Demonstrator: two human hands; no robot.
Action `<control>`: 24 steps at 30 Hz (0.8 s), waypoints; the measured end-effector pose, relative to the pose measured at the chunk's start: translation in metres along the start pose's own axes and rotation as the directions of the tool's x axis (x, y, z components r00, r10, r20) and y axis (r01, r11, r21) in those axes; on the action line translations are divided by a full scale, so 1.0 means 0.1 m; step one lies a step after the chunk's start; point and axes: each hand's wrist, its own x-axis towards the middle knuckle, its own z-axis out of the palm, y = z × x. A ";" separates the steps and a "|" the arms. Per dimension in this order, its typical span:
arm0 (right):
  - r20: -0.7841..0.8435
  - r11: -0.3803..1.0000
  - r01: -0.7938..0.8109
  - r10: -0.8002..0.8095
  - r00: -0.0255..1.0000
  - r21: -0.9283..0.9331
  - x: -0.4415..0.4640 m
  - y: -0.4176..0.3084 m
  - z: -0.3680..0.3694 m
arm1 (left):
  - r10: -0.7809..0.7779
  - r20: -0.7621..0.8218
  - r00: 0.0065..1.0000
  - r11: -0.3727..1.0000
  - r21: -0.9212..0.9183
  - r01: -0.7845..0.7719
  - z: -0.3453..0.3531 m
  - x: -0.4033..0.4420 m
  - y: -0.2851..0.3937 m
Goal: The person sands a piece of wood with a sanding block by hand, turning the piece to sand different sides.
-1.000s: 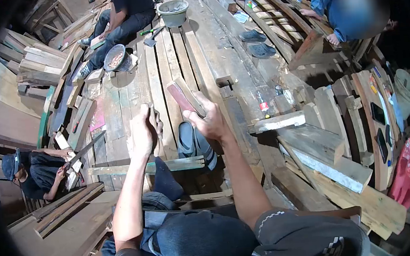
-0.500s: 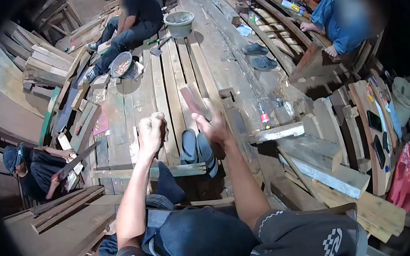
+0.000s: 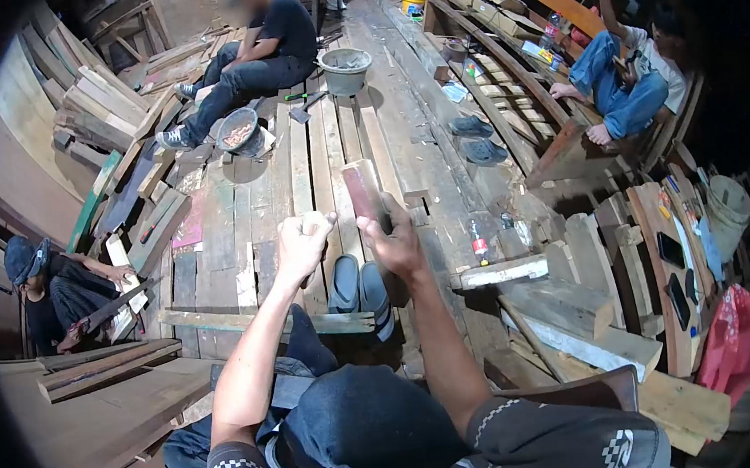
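Observation:
My left hand point(image 3: 303, 243) is closed in front of me, fingers curled; whatever it may grip is hidden. My right hand point(image 3: 396, 243) holds a short wooden block point(image 3: 359, 189) with a dark reddish face, tilted upward, thumb against its lower end. The two hands are apart. Below them on the plank floor point(image 3: 251, 191) lies a pair of grey sandals point(image 3: 344, 283). A narrow board point(image 3: 222, 320) crosses under my forearms, and a dark sock-covered foot point(image 3: 306, 342) shows beside it.
Three other people sit nearby: one at the upper left point(image 3: 274, 51), one at the left with a saw point(image 3: 45, 289), one at the upper right point(image 3: 629, 78). A bucket point(image 3: 346, 78), a hatchet point(image 3: 306, 106), a bowl point(image 3: 239, 137) and a bottle point(image 3: 479, 244) stand or lie ahead.
The view has shifted, bringing more of the person at the upper right into sight, one arm raised. My left hand has moved right, closer to the block, which now stands more upright in my right hand.

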 end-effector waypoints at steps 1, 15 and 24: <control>0.011 1.000 0.011 -0.011 1.000 0.023 0.01 -0.01 -0.02 | -0.028 -0.010 1.000 0.999 0.042 0.028 -0.01 0.01 0.04; -0.047 0.983 -0.184 0.184 0.982 0.005 0.02 -0.22 -0.15 | 0.040 0.154 0.987 0.848 -0.528 0.048 0.08 -0.01 0.05; -0.052 0.887 -0.370 0.398 0.916 0.276 -0.04 0.10 -0.17 | -0.082 0.040 0.996 0.819 -0.567 0.090 0.07 -0.02 0.09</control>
